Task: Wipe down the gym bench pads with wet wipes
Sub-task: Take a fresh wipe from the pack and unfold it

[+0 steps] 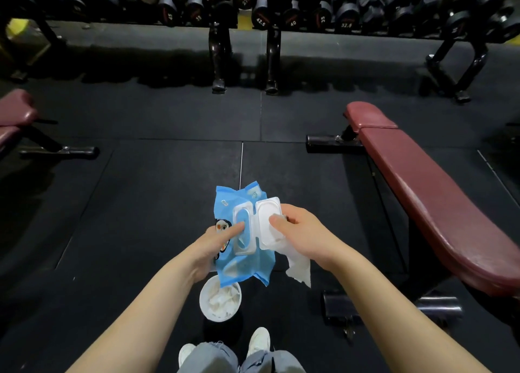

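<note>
A blue wet-wipe pack [242,263] is held in front of me at waist height, its white flip lid [268,220] swung open to the right. My left hand [216,240] grips the pack from the left, thumb by the dispensing slot. My right hand [301,232] rests on the open lid with a white wet wipe [299,268] hanging below it. The dark red gym bench pad [433,198] stretches along my right side, an arm's reach from my hands.
A white bucket [220,302] with crumpled used wipes stands on the black rubber floor just ahead of my shoes. A second red bench [14,111] sits at the far left. A dumbbell rack [253,12] lines the back, its legs on the floor.
</note>
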The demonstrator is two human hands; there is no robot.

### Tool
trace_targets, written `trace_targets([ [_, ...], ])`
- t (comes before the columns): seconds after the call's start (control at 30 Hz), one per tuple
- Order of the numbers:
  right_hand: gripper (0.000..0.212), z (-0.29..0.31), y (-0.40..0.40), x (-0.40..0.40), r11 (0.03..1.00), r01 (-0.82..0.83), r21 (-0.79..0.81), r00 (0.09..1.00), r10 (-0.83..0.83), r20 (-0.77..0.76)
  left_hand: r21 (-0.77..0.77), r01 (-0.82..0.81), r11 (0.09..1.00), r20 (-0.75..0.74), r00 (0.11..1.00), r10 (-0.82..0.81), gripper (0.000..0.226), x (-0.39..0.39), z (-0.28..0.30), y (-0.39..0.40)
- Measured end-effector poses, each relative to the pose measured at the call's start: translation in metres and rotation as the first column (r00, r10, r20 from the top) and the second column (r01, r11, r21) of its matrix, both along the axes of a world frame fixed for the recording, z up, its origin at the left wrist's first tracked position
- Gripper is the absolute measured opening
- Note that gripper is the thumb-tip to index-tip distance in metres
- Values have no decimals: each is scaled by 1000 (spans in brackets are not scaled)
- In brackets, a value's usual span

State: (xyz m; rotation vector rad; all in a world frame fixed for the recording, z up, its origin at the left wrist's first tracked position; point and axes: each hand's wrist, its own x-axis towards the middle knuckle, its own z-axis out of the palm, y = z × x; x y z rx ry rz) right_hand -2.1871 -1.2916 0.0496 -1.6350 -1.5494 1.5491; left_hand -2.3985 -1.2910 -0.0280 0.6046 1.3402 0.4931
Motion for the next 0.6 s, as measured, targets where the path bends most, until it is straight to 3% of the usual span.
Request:
trace_targets([
  [0.23, 27, -2, -1, -2, 1000, 27, 12, 1000, -27, 17, 155, 35, 987, -124, 992, -16, 32, 7, 2, -5],
  [0.37, 26, -4, -5, -7, 997, 3, 74, 994, -11, 106, 179, -15, 984, -226, 973, 56, 77, 3, -7, -5],
  [0.5, 27, -8, -8, -12, 991, 12, 132, 982, -37, 185, 197, -20, 980, -228, 971, 66, 65, 2, -8, -6],
  [0.6, 30, -7, -9, -13, 983, 15, 185, 961, -65, 268, 193, -38, 980, -95, 994, 57, 62, -3, -8, -9],
])
